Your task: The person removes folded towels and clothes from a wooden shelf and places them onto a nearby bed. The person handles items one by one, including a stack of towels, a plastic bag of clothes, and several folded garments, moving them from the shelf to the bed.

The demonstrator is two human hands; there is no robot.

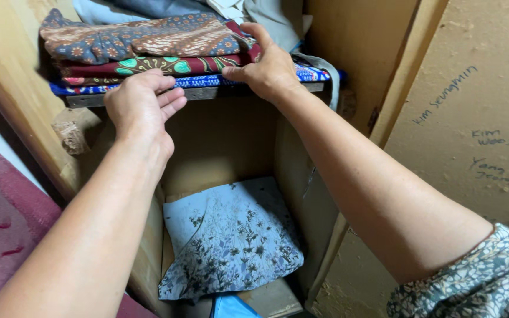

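A stack of folded patterned cloths (148,50) lies on a wooden shelf (207,93) inside a cupboard. The top cloth is brown and blue, a dark red one with green ovals lies under it, and a blue one is at the bottom. My left hand (142,109) rests against the front edge of the stack, fingers curled at the blue cloth. My right hand (266,65) presses on the right end of the stack, thumb under the red cloth and fingers over the top.
Below the shelf, a pale blue floral cloth (231,238) lies folded on the cupboard floor. A wooden side panel (13,88) stands at the left, a wooden door (478,118) with handwriting at the right. Dark red fabric (1,224) shows at far left.
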